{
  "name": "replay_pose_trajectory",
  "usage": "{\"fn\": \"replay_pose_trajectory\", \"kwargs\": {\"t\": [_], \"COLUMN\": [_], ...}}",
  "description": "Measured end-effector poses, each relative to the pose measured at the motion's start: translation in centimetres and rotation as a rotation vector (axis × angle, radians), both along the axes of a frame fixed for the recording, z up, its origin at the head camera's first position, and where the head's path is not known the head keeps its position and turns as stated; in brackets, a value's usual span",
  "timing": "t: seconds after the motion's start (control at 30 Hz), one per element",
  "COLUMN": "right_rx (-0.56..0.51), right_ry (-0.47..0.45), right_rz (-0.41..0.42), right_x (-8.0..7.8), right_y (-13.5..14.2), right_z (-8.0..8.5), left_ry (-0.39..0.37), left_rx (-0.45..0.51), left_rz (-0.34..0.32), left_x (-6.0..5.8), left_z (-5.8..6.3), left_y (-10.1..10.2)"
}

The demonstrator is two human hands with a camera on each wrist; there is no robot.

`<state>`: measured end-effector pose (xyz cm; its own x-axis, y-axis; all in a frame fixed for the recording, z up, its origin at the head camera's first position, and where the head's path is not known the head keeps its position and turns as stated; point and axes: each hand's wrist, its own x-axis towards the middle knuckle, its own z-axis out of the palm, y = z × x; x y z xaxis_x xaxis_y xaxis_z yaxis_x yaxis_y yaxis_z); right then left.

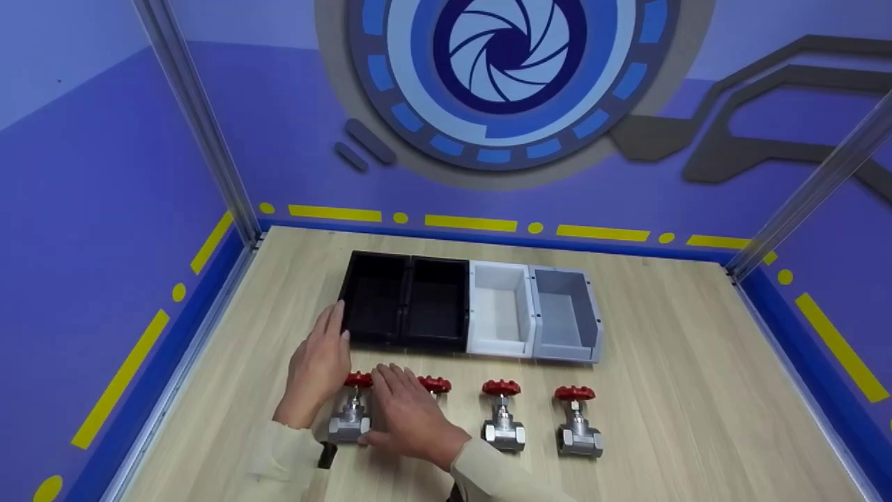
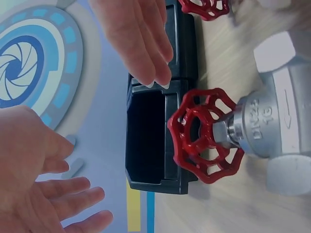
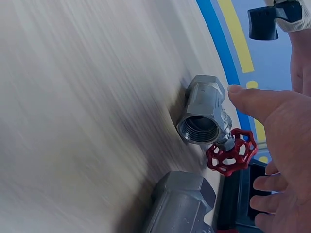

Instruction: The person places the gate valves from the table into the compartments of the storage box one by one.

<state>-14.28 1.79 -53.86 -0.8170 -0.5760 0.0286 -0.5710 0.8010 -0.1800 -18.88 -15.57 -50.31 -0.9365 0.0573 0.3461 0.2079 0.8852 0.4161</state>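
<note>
Left hand [image 1: 319, 366]: open, fingers extended, nothing held; right beside the left black bin [image 1: 373, 339] (contact? can't tell).
Right hand [image 1: 412, 417]: also open, fingers out, partly covering the second valve [image 1: 437, 385].
Leftmost valve [image 1: 350, 424]: on the table [image 1: 662, 362], between my hands; steel body, red handwheel.
Other two valves: third [image 1: 503, 420] and fourth [image 1: 578, 429], same row, off to my right.
Bins: behind the valves; second black [image 1: 433, 342], white [image 1: 500, 347], grey [image 1: 567, 352], side by side.
</note>
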Motion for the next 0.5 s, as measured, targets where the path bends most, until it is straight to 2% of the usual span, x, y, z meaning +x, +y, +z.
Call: {"fn": "replay_pose_trajectory", "kwargs": {"t": [0.27, 0.5], "right_rx": [-0.007, 0.015], "right_ry": [-0.044, -0.005], "right_rz": [0.000, 0.025], "right_x": [-0.2, -0.3], "right_y": [-0.7, -1.2], "right_z": [-0.4, -0.9], "left_ry": [-0.001, -0.039], "left_rx": [0.004, 0.000], "left_rz": [0.003, 0.011], "left_x": [-0.8, -1.4], "left_z": [-0.7, -1.2], "left_y": [-0.3, -0.8]}}
